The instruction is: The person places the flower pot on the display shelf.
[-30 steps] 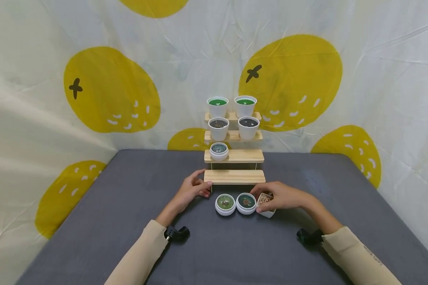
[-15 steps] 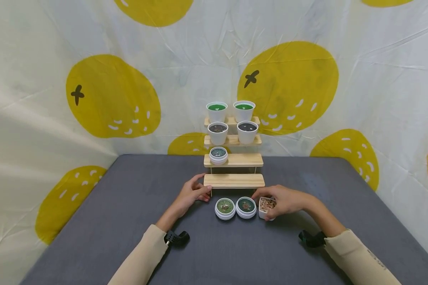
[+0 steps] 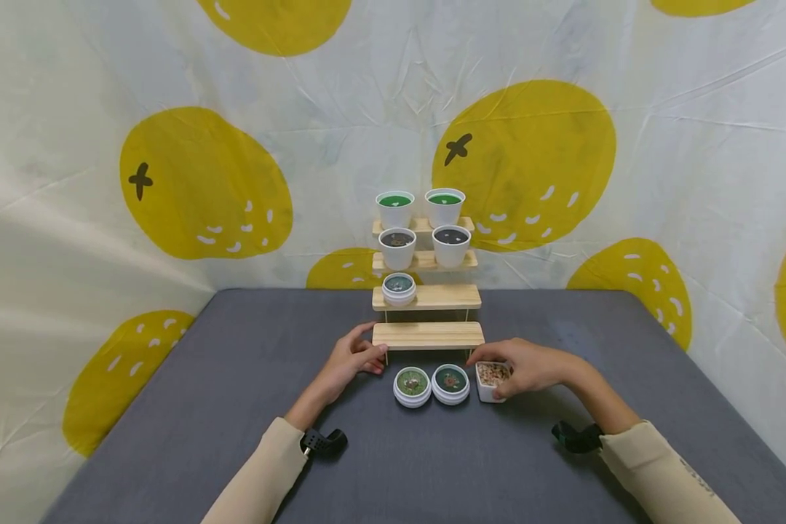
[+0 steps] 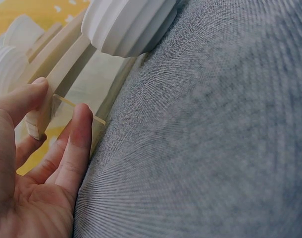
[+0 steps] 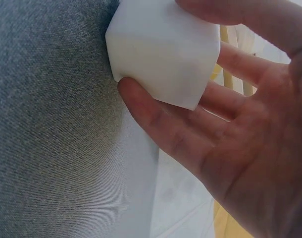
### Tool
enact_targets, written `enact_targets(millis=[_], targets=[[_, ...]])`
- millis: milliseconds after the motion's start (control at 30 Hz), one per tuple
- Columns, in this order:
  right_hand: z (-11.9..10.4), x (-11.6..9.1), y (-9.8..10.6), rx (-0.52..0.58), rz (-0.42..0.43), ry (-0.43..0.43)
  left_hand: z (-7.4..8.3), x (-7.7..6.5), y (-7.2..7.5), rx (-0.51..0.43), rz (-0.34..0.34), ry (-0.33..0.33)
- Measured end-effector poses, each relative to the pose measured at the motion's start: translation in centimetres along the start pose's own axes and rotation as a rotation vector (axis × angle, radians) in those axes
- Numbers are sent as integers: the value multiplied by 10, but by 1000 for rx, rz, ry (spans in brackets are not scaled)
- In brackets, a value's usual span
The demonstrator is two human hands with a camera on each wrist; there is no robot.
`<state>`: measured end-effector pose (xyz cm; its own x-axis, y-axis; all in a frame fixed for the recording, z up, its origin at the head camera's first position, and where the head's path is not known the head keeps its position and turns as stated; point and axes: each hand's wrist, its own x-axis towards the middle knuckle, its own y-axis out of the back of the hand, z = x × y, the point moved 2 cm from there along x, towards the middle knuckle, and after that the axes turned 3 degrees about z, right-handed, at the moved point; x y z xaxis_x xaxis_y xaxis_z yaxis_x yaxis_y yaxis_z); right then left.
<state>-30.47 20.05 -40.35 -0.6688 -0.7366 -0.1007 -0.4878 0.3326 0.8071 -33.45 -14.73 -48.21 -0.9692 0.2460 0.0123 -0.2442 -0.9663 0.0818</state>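
Observation:
My left hand (image 3: 344,364) pinches the left end of the bottom shelf of a stepped wooden stand (image 3: 429,335), thumb and a finger on either side of the board in the left wrist view. My right hand (image 3: 530,367) holds a small white square pot (image 5: 163,54) filled with brown and pale bits, low at the table, its fingers around the sides. Left of it, side by side in front of the stand, are a round white pot with a dark green top (image 3: 450,384) and another with a lighter green top (image 3: 412,386).
On the third shelf down stands a round pot with a blue-grey top (image 3: 399,289). Two dark-topped white cups (image 3: 451,246) occupy the shelf above, and two green-topped cups (image 3: 444,208) the highest one. A patterned cloth (image 3: 360,153) hangs behind the grey table (image 3: 268,320).
My right hand has turned the square pot straighter and shifted it slightly right, opening a small gap to the dark green pot. My left hand stays at the shelf end. The head view has tilted slightly upward.

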Motion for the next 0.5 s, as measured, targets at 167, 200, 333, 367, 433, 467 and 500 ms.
enact_targets(millis=[167,200,333,367,433,467,500], targets=[[1,0,0,-11,9,-3,-1,-1,0,3,5,-1],[1,1,0,-15,11,-3,-1,-1,0,1,5,-2],[4,2,-2,-19,18,-5,-1,-2,0,-10,5,-1],[4,2,-2,-19,19,-7,-1,-2,0,-13,3,-1],[4,2,-2,-19,21,-11,-1,-2,0,-13,-1,-2],[4,2,-2,-20,23,-11,0,-1,0,-12,-3,-3],[4,2,-2,-26,27,-11,0,0,0,-8,-4,-5]])
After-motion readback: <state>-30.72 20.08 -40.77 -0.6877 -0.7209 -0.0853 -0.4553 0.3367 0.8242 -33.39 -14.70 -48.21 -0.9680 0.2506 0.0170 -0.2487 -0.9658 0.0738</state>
